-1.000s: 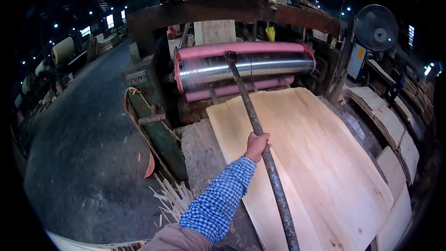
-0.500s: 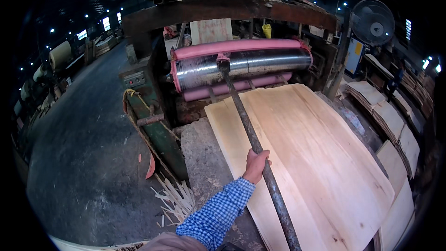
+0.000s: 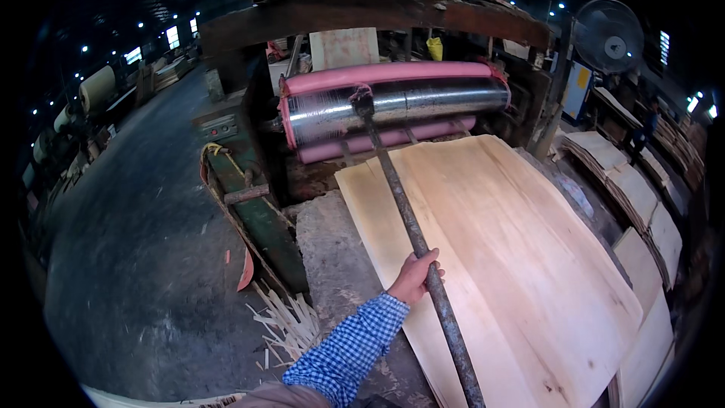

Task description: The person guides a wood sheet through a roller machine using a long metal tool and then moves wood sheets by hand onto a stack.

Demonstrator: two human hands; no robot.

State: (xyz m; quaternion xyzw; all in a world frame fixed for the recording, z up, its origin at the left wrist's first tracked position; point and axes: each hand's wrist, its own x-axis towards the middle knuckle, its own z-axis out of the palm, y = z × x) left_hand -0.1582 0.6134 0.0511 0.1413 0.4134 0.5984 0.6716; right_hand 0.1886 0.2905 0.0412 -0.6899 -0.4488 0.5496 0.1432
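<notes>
My left hand (image 3: 413, 276), in a blue checked sleeve, is wrapped round a long, stained metal pole (image 3: 414, 230). The pole slants from the lower edge up to the shiny metal roller (image 3: 445, 100) of the machine. At its far end a dark head with a pinkish smear (image 3: 363, 100) meets the roller; what kind of head it is I cannot tell. Pink rollers (image 3: 393, 75) lie above and below the metal one. Under the pole and my hand spreads a stack of pale wood veneer sheets (image 3: 521, 257). My right hand is out of view.
A green machine post (image 3: 260, 230) with a control box (image 3: 219, 130) and yellow rope stands left of the rollers. Wood strips (image 3: 287, 325) litter the floor beside a concrete block (image 3: 325, 242). More veneer stacks (image 3: 627, 189) and a fan (image 3: 608, 36) are at right.
My left hand has shifted slightly down and toward me with the pole. The pole's head remains at the metal roller, and the view has moved a little.
</notes>
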